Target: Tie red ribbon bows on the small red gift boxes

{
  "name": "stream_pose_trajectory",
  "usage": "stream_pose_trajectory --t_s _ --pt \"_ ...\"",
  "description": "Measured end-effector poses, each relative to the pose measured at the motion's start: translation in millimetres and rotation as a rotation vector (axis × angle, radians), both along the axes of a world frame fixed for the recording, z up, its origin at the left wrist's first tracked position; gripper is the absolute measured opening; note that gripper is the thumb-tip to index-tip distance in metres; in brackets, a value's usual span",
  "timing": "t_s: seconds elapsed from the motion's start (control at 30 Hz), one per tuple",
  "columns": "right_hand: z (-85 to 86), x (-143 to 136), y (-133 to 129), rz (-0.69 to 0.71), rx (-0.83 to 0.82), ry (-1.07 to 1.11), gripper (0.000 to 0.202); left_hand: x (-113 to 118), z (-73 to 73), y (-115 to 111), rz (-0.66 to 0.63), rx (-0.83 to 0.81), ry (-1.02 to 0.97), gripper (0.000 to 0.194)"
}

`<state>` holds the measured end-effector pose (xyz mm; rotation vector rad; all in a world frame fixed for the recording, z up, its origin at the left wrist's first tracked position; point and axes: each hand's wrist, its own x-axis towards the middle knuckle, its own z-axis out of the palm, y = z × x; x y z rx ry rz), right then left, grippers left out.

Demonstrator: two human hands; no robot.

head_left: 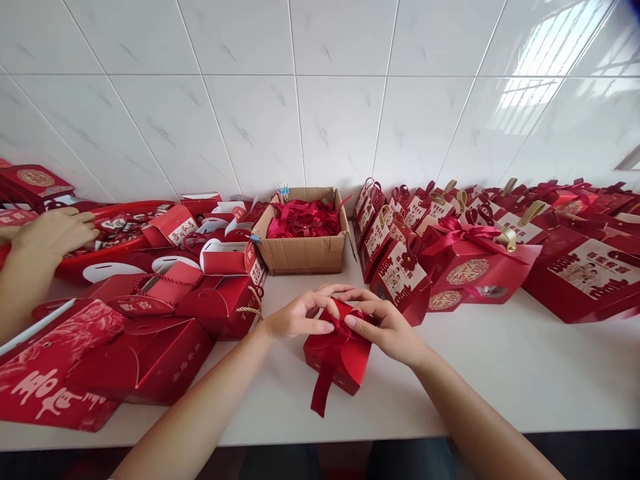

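Observation:
A small red gift box [350,363] sits on the white table in front of me, with a dark red ribbon [324,387] over its top and one tail hanging down its near side. My left hand [303,313] pinches the ribbon at the top from the left, its fingers curled round the box's far edge. From the right, my right hand [385,327] closes thumb and fingers on the ribbon near the middle of the lid. Both hands touch the box, and their fingertips nearly meet.
A cardboard box [305,257] of red ribbons stands behind my hands. Red boxes [145,360] crowd the left, beside a red tray [117,252] with another person's hand [55,233] at it. Rows of red gift bags [400,280] fill the right, against a tiled wall.

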<state>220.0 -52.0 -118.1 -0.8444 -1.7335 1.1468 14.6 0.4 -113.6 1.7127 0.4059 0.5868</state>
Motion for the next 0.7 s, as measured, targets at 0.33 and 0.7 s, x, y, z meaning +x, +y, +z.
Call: stream_pose_trajectory --t_s 0.33,0.7 --pt "0.3 0 0 -0.016 0.006 -0.012 0.025 4 2.2 -3 0.086 -0.040 0.057 0.007" --pt "-1.3 1 0 -0.017 -0.026 -0.020 0.023 8 10.7 -12 0.241 0.114 0.209 0.014"
